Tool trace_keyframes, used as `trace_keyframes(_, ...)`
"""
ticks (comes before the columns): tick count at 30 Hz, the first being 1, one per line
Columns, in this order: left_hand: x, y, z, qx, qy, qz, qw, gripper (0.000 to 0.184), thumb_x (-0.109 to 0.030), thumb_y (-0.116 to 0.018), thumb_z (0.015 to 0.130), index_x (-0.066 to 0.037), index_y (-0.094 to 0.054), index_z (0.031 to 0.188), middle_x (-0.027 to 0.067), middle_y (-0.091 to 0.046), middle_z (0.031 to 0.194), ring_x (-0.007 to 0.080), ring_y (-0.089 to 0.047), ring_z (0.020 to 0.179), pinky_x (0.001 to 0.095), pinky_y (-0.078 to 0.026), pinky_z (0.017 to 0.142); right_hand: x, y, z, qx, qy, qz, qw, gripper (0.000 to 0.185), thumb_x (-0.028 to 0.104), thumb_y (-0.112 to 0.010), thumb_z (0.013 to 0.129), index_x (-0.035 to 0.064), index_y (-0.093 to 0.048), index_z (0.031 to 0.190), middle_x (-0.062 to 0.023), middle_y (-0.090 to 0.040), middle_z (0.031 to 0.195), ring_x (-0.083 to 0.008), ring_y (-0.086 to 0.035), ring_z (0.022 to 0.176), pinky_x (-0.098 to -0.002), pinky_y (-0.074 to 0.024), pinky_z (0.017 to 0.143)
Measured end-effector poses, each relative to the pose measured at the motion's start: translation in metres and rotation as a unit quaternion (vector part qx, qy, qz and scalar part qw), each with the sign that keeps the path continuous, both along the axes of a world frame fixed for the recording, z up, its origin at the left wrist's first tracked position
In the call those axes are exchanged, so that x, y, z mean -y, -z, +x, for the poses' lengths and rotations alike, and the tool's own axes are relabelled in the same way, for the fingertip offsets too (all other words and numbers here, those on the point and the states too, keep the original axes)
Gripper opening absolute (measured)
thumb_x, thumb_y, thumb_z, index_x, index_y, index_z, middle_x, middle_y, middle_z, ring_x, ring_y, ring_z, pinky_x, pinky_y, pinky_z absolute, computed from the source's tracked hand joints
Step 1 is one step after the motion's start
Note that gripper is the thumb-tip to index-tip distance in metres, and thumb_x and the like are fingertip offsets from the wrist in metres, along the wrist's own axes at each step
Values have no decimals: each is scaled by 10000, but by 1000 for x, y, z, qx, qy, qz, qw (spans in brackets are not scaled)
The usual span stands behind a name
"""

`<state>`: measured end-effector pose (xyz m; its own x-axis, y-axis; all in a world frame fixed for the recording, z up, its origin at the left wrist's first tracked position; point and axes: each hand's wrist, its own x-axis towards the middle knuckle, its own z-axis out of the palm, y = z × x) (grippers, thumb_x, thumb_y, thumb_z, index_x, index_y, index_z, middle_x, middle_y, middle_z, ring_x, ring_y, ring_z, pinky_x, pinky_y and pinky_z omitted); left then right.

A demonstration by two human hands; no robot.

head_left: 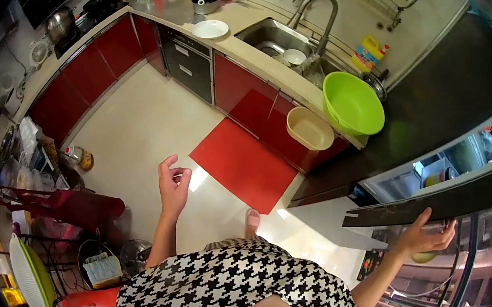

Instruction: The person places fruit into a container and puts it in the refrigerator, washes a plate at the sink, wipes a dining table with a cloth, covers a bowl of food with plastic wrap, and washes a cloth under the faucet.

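My left hand [175,190] is raised over the pale floor, its fingers loosely curled with a gap to the thumb and nothing held. At the lower right, my right hand [425,237] is against the edge of the dark fridge door [441,196], thumb on the panel and fingers stretched out. Beyond that door the fridge interior [467,154] shows, with items on its shelves. Whether the right fingers press on the door is hard to see.
A red mat [244,166] lies before the sink [272,40]. A green basin [353,103] stands on the counter's end, above a beige bin [310,128] at the cabinet front. A white plate [210,29] is on the counter. A cluttered rack [57,262] lines the left.
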<state>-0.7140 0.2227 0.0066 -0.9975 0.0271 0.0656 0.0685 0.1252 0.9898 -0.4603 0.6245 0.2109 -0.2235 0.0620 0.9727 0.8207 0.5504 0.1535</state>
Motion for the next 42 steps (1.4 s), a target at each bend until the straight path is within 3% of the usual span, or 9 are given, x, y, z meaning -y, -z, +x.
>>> trace_keyframes(12,-28,-35,-109,-3,16,-29,999,408,-110,-599,821,-11,-421,1174,116,-472,1172,154,-561,880,286,-465,711,10,14,-130,141,-226,-76,961,327,298,-452,923,22,-526,1083,-149,-491,1134,-282,-463,1035,-399,-369,855)
trace_keyframes(16,-46,-32,-135,36,13,-31,999,408,-107,-590,829,-19,-423,1190,106,-523,1104,150,-550,884,283,-459,746,24,33,-222,244,-449,-351,785,178,223,-553,818,68,-612,884,-85,-596,866,-264,-543,874,-381,-385,822)
trace_keyframes(20,-62,-34,-178,111,-8,-5,994,395,-114,-578,838,-30,-440,1199,101,-539,1083,150,-540,887,279,-457,755,17,103,-291,317,-509,-506,620,157,216,-571,805,82,-615,873,-94,-614,841,-274,-595,786,-394,-454,703)
trace_keyframes(22,-74,-41,-198,154,-12,13,988,392,-122,-573,842,-36,-442,1201,101,-537,1088,148,-539,891,280,-457,756,12,163,-311,369,-419,-611,561,210,252,-523,836,66,-595,904,-124,-616,858,-285,-616,765,-409,-482,651)
trace_keyframes(26,-101,-41,-241,186,-23,-5,982,410,-163,-575,848,-41,-438,1214,96,-532,1090,154,-531,930,281,-453,764,0,292,-304,625,-246,-529,518,219,254,-496,834,68,-561,929,-146,-616,851,-275,-635,688,-434,-502,549)
trace_keyframes(30,-101,-38,-293,196,-37,-12,980,418,-179,-574,851,-37,-435,1218,96,-530,1099,161,-527,945,287,-444,790,6,257,-347,680,-236,-524,455,189,231,-529,796,70,-550,893,-151,-616,852,-265,-635,628,-449,-493,482)
trace_keyframes(31,-118,-46,-270,188,-53,-26,980,418,-183,-573,853,-35,-434,1218,96,-530,1102,160,-526,944,286,-442,795,-18,248,-333,674,-257,-491,489,210,292,-501,828,92,-562,826,-108,-622,823,-264,-636,681,-423,-494,496)
trace_keyframes(36,-106,-12,-330,161,-10,-53,985,435,-219,-567,864,-9,-428,1218,102,-530,1103,163,-526,944,291,-436,815,-26,169,-379,525,-303,-660,445,302,362,-500,857,69,-565,824,-132,-617,799,-318,-610,718,-410,-476,616)
trace_keyframes(42,-113,25,-380,310,-20,145,939,635,-392,-563,864,39,-327,1266,134,-535,1007,242,-592,927,349,-494,783,-44,146,-369,468,-284,-703,454,253,331,-529,855,83,-577,850,-143,-618,784,-333,-605,717,-414,-468,621)
